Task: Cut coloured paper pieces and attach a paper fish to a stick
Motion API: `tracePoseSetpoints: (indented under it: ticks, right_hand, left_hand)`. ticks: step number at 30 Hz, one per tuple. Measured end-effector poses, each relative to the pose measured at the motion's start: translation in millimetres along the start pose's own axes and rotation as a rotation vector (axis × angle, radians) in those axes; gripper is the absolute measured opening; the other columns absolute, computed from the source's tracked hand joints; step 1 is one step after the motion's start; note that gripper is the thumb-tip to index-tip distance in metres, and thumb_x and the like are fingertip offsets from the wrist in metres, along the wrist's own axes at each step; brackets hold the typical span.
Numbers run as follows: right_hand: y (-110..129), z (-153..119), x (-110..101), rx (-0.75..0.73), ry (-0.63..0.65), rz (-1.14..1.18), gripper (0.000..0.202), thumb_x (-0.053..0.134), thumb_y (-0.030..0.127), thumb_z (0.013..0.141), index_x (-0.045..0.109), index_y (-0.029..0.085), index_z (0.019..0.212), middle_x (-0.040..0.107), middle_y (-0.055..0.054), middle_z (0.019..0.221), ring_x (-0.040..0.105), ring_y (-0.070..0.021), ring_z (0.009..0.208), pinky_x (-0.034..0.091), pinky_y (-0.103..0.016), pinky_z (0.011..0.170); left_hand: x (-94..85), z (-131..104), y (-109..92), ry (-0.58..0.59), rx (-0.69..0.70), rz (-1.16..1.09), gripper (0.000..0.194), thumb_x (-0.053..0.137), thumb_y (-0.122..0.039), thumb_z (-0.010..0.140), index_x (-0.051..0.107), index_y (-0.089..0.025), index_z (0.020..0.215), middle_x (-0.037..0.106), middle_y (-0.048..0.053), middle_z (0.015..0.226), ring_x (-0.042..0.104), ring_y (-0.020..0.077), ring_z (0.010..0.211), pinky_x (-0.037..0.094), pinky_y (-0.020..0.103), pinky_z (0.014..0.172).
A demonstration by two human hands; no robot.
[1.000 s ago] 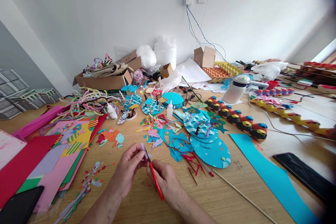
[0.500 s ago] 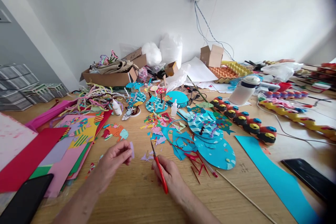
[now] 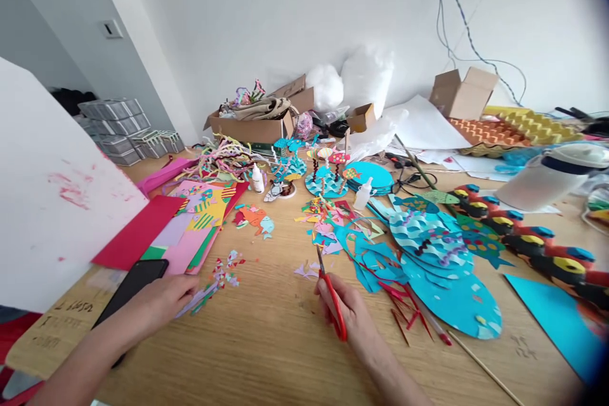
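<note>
My right hand rests on the wooden table and grips red-handled scissors, their blades pointing away from me toward small lilac paper scraps. My left hand reaches to the left, its fingers on a bundle of thin paper strips beside a black phone. Whether the fingers have closed on the strips is not clear. A little heap of coloured paper bits lies just beyond the strips.
Stacked coloured paper sheets and a white board lie on the left. Blue paper discs and cuttings, glue bottles, a cardboard box, a wooden stick and painted egg-carton rows fill the middle and right.
My left hand moved apart from the scissors and swung left to the paper strips by the phone. The view turned left. My right hand kept the scissors.
</note>
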State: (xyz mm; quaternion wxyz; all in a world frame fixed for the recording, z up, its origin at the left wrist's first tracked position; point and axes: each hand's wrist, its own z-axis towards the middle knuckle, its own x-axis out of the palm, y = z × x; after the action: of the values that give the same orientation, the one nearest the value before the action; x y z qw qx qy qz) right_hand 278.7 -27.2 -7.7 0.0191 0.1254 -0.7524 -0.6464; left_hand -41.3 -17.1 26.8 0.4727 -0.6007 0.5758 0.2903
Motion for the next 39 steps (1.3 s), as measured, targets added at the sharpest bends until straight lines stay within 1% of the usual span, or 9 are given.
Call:
tracePoseSetpoints:
  ticks: [7,13,15,18,23,26,29,33,39]
  right_hand:
    - [-3.0,-0.4,-0.5,-0.001,0.006,0.016,0.035,0.037,0.049,0.080,0.041,0.019,0.063,0.036,0.005,0.049,0.038,-0.0097,0.045,0.030,-0.021,0.042]
    - [-7.7,0.0,1.4,-0.118,-0.011,-0.061,0.029,0.038,0.041,0.081,0.041,0.019,0.062,0.037,0.005,0.051,0.037,-0.0096,0.046,0.027,-0.021,0.043]
    - [-8.5,-0.1,3.3,-0.164,-0.015,-0.112,0.028,0.037,0.038,0.082,0.040,0.019,0.061,0.038,0.004,0.052,0.037,-0.0095,0.048,0.026,-0.021,0.044]
    - [-6.5,-1.1,4.7,-0.210,-0.068,-0.164,0.028,0.036,0.034,0.083,0.037,0.019,0.060,0.036,0.005,0.053,0.035,-0.0089,0.049,0.025,-0.021,0.045]
    - [-0.4,-6.2,0.4,-0.337,-0.205,-0.184,0.025,0.036,0.030,0.084,0.037,0.019,0.061,0.037,0.005,0.054,0.034,-0.0084,0.050,0.024,-0.021,0.048]
    - [0.6,-9.4,-3.0,-0.371,-0.280,-0.155,0.024,0.036,0.030,0.083,0.040,0.018,0.063,0.037,0.005,0.054,0.034,-0.0087,0.050,0.025,-0.021,0.048]
    - [-1.8,-9.4,-4.7,-0.384,-0.355,-0.101,0.025,0.036,0.034,0.083,0.041,0.018,0.064,0.038,0.004,0.054,0.035,-0.0092,0.050,0.027,-0.021,0.047]
    - [-4.7,-6.3,-4.5,-0.357,-0.363,-0.019,0.030,0.034,0.040,0.084,0.041,0.018,0.065,0.039,0.004,0.053,0.036,-0.0095,0.049,0.029,-0.021,0.047]
    - [-1.4,-4.4,-2.6,-0.352,-0.321,-0.030,0.032,0.033,0.041,0.083,0.041,0.019,0.062,0.039,0.003,0.048,0.035,-0.0097,0.048,0.027,-0.021,0.044]
  left_hand:
    - [-0.8,1.5,-7.4,0.003,-0.063,0.129,0.024,0.035,-0.025,0.076,0.056,-0.020,0.066,0.059,0.003,0.069,0.053,0.0183,0.064,0.028,0.024,0.054]
    - [-5.8,14.2,-8.8,-0.099,-0.003,0.084,0.016,0.038,-0.025,0.074,0.048,-0.020,0.063,0.055,-0.001,0.063,0.049,0.0146,0.057,0.028,0.023,0.052]
    - [-9.5,23.3,-23.2,-0.178,0.073,0.029,0.014,0.038,-0.025,0.074,0.047,-0.020,0.065,0.054,-0.001,0.063,0.049,0.0144,0.059,0.031,0.022,0.055]
    - [-12.7,40.6,-62.1,-0.275,0.252,-0.035,0.013,0.038,-0.021,0.075,0.047,-0.021,0.066,0.055,-0.001,0.067,0.049,0.0147,0.064,0.034,0.023,0.059]
    - [-9.9,79.4,-138.2,-0.232,0.560,-0.086,0.016,0.037,-0.013,0.073,0.050,-0.020,0.067,0.055,0.000,0.069,0.049,0.0138,0.064,0.034,0.023,0.059]
    - [-6.7,109.5,-168.1,-0.215,0.618,-0.113,0.016,0.039,-0.013,0.073,0.051,-0.018,0.065,0.054,0.000,0.066,0.049,0.0140,0.064,0.033,0.022,0.058]
    - [-2.7,139.4,-183.1,-0.217,0.631,-0.112,0.016,0.040,-0.012,0.072,0.052,-0.017,0.064,0.052,-0.002,0.062,0.049,0.0132,0.061,0.033,0.022,0.056]
    - [3.4,168.6,-191.4,-0.251,0.640,-0.098,0.021,0.036,-0.009,0.072,0.055,-0.017,0.066,0.054,0.000,0.065,0.049,0.0138,0.064,0.035,0.023,0.058]
    - [9.1,185.2,-197.2,-0.248,0.650,-0.040,0.020,0.040,-0.010,0.072,0.057,-0.018,0.077,0.058,0.003,0.080,0.052,0.0166,0.077,0.037,0.025,0.068]
